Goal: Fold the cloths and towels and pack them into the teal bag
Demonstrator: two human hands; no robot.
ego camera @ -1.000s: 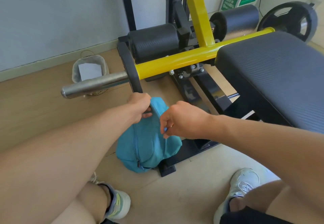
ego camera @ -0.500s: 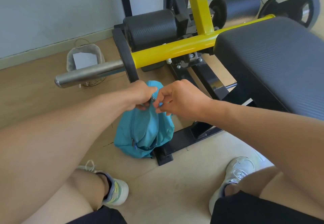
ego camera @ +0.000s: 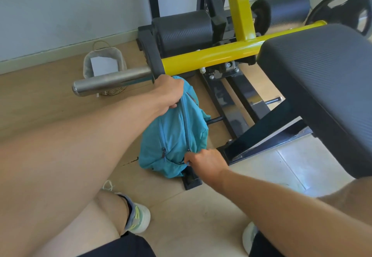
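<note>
Bag (ego camera: 173, 136) beneath bar (ego camera: 112, 81), beside bench (ego camera: 322, 87)

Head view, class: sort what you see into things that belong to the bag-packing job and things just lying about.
Belongs to the job:
teal bag
left hand, gripping the bag's top
right hand, pinching its zip pull

Just lying about:
gym bench
steel bar
small bin
weight plate

We saw both arms bare to the edge of the frame, with no sleeves, watch or bands on either wrist. Our left hand (ego camera: 168, 93) and right hand (ego camera: 203, 162) carried no gloves or rings that we could make out. We wore black shorts (ego camera: 120, 246), the knees bare below them. On the left foot we had a pale sneaker (ego camera: 138, 219) with yellow-green accents, white laces and a grey ankle sock; the right shoe (ego camera: 248, 236) showed only as a white toe.
</note>
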